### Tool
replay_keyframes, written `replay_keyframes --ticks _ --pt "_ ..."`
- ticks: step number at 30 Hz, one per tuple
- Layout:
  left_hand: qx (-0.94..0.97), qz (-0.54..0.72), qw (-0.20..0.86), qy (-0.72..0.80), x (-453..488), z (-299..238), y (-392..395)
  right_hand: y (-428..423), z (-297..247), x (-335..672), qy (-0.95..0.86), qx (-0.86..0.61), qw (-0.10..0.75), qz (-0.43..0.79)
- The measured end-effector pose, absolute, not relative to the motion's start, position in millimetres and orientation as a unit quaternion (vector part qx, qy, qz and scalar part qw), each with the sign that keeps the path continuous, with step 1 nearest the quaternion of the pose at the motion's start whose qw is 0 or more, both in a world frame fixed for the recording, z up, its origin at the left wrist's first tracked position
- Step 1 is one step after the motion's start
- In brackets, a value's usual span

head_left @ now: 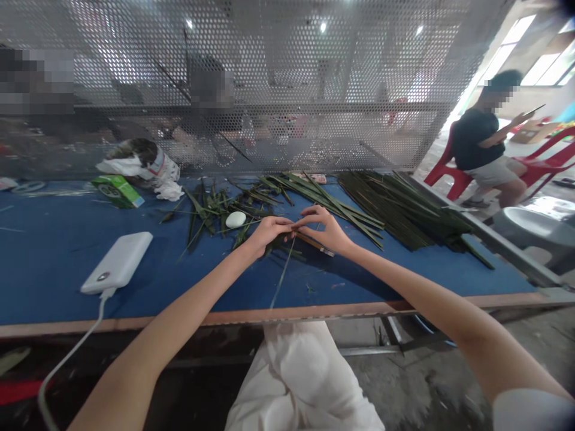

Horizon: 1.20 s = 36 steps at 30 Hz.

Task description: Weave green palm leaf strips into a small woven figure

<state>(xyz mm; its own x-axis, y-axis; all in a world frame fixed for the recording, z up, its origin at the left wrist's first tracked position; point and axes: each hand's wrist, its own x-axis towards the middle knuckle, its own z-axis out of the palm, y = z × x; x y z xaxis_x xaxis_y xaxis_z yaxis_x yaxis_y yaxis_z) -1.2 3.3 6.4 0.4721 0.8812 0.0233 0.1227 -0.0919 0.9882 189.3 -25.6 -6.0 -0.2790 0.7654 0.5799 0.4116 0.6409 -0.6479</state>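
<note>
Left hand and right hand pinched closed on a thin stalk (fingertips nearly meeting), mid blue table.

**Counts in view:** one left hand; one right hand; one white power bank; one white cable; one green carton; one white oval bar; one printed white sack; one loose heap of green leaves; one stack of long green leaves; one blue-topped table; one perforated metal screen; one seated person; two red plastic chairs.
</note>
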Motion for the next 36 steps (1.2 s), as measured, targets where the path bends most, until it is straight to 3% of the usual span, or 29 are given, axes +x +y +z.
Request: replay_keyframes --ticks 13,25,36 --pt "0.628 0.391 0.555 0.382 -1.9 10.6 3.9 -28.9 2.9 188.9 -0.736 -0.35 0.447 0.368" --pt "0.649 0.346 0.6 0.314 -4.2 12.6 2.0 -30.0 9.7 197.9 -0.772 -0.386 0.49 0.119" --pt "0.675 0.308 0.582 0.333 -5.1 16.5 -2.4 -29.3 3.0 192.1 -0.74 -0.407 0.509 0.167"
